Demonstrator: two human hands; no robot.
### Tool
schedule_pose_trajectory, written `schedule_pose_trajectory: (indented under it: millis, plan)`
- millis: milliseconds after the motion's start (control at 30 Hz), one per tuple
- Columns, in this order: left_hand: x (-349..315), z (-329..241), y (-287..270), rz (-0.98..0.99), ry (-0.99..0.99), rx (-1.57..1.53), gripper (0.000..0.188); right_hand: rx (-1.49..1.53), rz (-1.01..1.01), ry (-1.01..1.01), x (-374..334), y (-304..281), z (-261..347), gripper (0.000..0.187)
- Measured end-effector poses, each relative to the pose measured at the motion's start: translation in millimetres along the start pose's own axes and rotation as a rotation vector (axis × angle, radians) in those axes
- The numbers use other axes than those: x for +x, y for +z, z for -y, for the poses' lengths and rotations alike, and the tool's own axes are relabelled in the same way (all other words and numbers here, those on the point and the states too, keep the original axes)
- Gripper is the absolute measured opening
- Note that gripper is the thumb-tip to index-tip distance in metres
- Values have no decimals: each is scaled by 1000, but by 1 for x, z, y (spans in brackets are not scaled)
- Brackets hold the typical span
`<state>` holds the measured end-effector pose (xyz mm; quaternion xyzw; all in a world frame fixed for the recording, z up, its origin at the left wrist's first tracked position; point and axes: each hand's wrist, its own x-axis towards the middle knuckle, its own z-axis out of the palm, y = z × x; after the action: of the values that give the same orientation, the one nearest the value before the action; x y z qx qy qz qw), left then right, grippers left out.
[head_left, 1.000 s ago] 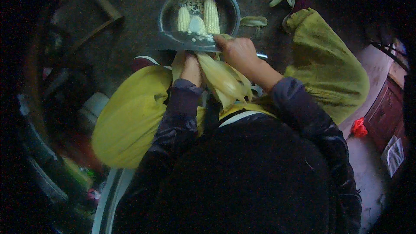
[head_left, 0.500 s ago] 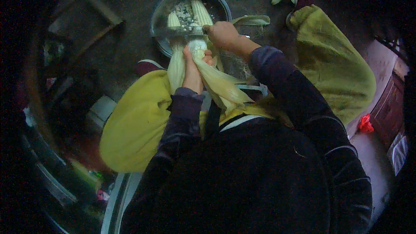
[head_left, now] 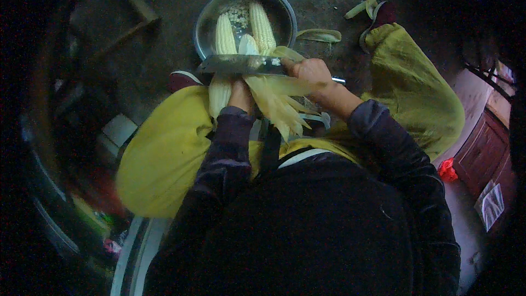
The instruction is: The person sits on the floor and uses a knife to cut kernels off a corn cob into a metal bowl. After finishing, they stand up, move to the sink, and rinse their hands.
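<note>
Right hand (head_left: 313, 71): closed round knife (head_left: 233, 64) handle | left hand (head_left: 241, 96): fingers hidden, grip unclear | corn cob (head_left: 248, 45) beyond it: probably firm, light; best held at husk (head_left: 279, 98) end

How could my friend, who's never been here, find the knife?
Start at the round metal bowl near the top of the picture. Across its near edge is the knife, gripped in the right hand. It's the one wide, flat blade with pale bits on it; the cobs in the bowl are long and bumpy.

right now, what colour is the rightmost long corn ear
The corn ear is pale yellow, clearest in head view.
</note>
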<state>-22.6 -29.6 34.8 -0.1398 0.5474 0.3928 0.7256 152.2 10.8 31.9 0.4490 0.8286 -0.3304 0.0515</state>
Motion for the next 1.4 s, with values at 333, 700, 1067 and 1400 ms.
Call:
schedule_pose_trajectory:
  millis: [333, 700, 1067, 1400]
  plan:
    - [10, -10, -22, 152, 88, 68, 61, -80, 4, 105, 4, -1, 16, 25]
    - [7, -1, -22, 259, 12, -18, 57, -103, -37, 142, 14, -2, 14, 33]
    - [46, -2, -67, 359, 120, 8, 53, -31, -154, 35, 79, 38, 15, 11]
    - [33, 7, -43, 92, 186, 67, 54, 41, -67, 48, 91, 58, 2, 34]
